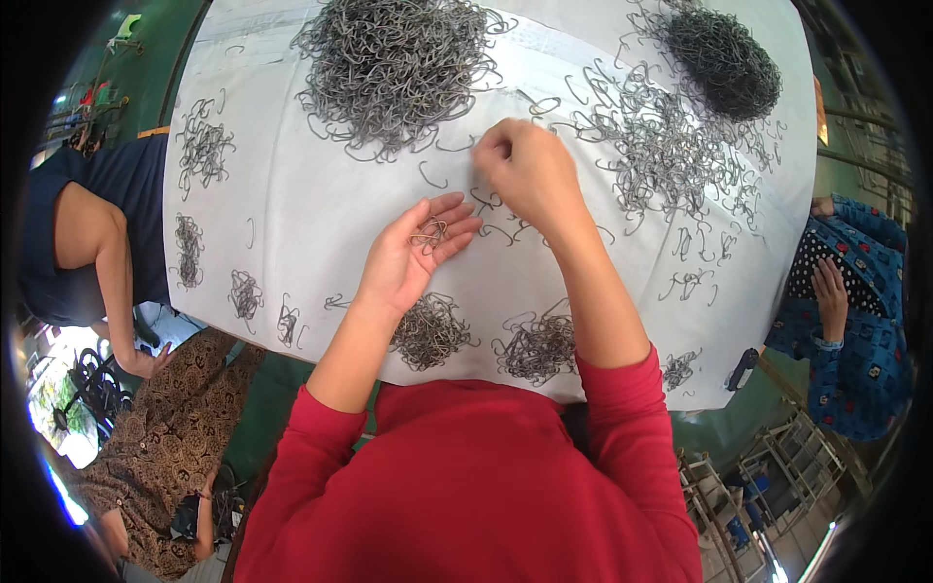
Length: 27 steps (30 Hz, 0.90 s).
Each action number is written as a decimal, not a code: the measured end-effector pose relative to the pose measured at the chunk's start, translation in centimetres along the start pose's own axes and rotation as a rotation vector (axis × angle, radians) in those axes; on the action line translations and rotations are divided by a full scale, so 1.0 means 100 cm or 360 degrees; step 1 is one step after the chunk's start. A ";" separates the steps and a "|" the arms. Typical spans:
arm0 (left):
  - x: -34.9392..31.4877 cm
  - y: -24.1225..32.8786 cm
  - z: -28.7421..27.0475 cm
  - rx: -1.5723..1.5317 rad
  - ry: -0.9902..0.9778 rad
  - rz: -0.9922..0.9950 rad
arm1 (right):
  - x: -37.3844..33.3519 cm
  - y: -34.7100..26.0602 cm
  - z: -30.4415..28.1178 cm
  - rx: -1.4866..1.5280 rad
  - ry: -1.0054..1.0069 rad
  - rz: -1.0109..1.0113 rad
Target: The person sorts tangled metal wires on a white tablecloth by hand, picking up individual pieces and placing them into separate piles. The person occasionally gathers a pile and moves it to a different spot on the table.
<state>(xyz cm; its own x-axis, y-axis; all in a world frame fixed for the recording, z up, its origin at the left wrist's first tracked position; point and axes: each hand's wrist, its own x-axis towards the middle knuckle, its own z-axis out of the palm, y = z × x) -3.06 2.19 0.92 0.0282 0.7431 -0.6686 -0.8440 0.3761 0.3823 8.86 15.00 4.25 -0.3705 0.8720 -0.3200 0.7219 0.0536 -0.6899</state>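
Observation:
My left hand is palm up, its fingers loosely spread, with a few bent wire hooks resting in it. To its right, my right hand is held in a pinch just above the white table surface. Whatever its fingertips hold is too blurred to make out. Loose S-shaped wire hooks lie under and beside it. Beyond both hands rises a large heap of grey wire hooks. Two smaller piles lie close to my body: one pile by my left wrist, the other pile by my right forearm.
A scattered spread of hooks and a dense dark heap occupy the right side. Several small piles line the left edge. A black object sits at the right corner. People stand at the left and right of the white-covered table.

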 end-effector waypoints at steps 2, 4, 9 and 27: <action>0.002 -0.002 0.003 -0.0072 0.0011 -0.0031 | -0.018 -0.006 -0.012 0.0173 -0.0365 -0.0145; 0.006 -0.001 0.010 -0.0173 -0.0002 -0.0083 | -0.022 0.003 -0.019 0.0176 -0.0494 -0.0326; 0.007 -0.005 0.007 -0.0182 -0.0055 -0.0160 | 0.031 0.054 -0.075 -0.0374 0.0154 -0.0060; 0.006 -0.007 0.009 -0.0093 -0.0035 -0.0136 | 0.026 0.064 -0.101 0.0126 0.0351 0.0095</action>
<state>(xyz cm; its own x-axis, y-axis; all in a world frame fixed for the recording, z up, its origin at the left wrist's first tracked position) -1.94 2.83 0.82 0.1128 0.7217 -0.6830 -0.8679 0.4063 0.2859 18.43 22.49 5.58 -0.1858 0.9580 -0.2184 0.6873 -0.0322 -0.7257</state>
